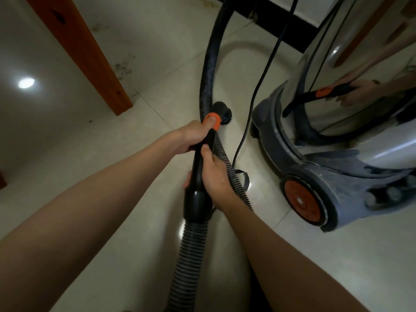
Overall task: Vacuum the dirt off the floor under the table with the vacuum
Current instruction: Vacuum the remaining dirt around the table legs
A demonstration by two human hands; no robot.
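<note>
I hold the vacuum's black handle tube (198,167) in both hands over the tiled floor. My left hand (191,137) grips its upper part, thumb on the orange collar (212,121). My right hand (213,176) grips the tube lower down, above the black cuff where the ribbed hose (189,255) joins. The tube's round black nozzle end (222,111) points at the floor. The steel canister vacuum (351,122) with an orange wheel (300,201) stands at the right. Dark dirt specks (122,68) lie on the tiles beside the wooden table leg (90,57).
The hose (209,64) loops up and away toward the wall at the top. A thin black power cord (254,95) runs down the floor between hose and canister. A black skirting band (281,25) lines the wall behind. Pale glossy tiles (67,136) spread to the left.
</note>
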